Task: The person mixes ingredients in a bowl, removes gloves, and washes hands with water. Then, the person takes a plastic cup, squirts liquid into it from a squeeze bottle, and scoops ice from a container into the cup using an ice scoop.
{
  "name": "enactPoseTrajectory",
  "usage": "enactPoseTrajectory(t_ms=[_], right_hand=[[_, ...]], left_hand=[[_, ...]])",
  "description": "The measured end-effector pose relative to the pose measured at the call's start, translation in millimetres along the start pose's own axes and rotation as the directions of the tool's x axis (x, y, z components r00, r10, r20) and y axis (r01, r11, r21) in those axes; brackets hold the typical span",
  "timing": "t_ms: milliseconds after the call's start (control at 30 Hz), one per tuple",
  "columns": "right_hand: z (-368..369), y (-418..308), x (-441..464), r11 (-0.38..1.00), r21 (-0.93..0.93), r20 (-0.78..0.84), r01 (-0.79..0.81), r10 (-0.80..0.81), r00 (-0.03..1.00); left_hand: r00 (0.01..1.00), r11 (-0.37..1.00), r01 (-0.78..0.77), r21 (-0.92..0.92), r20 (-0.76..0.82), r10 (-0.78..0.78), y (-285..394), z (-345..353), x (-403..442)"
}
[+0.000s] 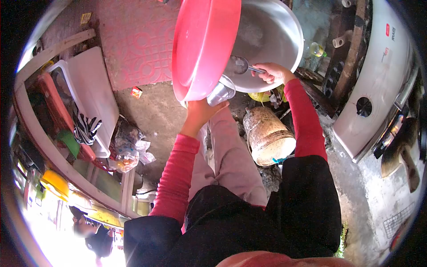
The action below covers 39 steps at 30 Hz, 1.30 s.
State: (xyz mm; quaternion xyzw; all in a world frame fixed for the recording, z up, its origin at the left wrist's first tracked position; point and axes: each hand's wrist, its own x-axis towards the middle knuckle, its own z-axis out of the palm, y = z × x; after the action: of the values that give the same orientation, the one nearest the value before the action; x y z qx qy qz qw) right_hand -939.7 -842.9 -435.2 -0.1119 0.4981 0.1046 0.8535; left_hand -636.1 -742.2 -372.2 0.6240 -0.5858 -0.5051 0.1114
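Observation:
Tipped steeply on its side, a pink plastic basin (209, 44) rises in front of me. My left hand (203, 115) grips it at its lower edge, fingers partly hidden behind it. A shiny grey cup-like vessel (222, 90) shows beside that hand's thumb; whether the hand holds it too, I cannot tell. My right hand (272, 73) is closed round the handle of a metal ladle (240, 65), whose bowl is near the basin's right side. Behind the ladle stands a large, wide metal basin (278, 42), partly covered by the pink one.
A dirty bucket (267, 133) lies by my right leg. To the right is a white gas stove (373, 84) with a black knob. Shelving with a white tray (100, 93) and a striped cloth (84, 128) stands left. A plastic bag (129, 149) sits nearby. Behind, a person (98, 242) is partly visible.

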Motion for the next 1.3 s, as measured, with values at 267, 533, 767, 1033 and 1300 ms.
enactPoseTrajectory(t_ms=[267, 533, 767, 1033, 1300], right_hand=[[-13, 3, 11, 0.994, 0.113, 0.135, 0.004, -0.02, 0.991], [17, -3, -67, 0.974, 0.02, -0.006, 0.227, -0.227, 0.974], [147, -7, -124, 0.553, -0.808, -0.312, 0.203, -0.695, 0.648], [96, -19, -118, 0.605, -0.796, -0.494, 0.024, -0.671, 0.553], [-28, -17, 156, 0.538, -0.734, -0.678, -0.414, -0.566, 0.469]], left_hand=[[0.999, 0.998, -0.015, -0.068, -0.049, 0.012, 5, -2, 4], [0.998, 0.998, -0.059, 0.013, -0.037, 0.06, 5, 2, 8], [0.994, 0.997, -0.066, 0.049, -0.08, 0.07, 7, 8, 12], [0.995, 0.993, -0.079, -0.093, -0.068, 0.073, 0, 10, 7], [0.999, 0.986, -0.052, -0.157, -0.017, 0.05, -4, 12, -3]])
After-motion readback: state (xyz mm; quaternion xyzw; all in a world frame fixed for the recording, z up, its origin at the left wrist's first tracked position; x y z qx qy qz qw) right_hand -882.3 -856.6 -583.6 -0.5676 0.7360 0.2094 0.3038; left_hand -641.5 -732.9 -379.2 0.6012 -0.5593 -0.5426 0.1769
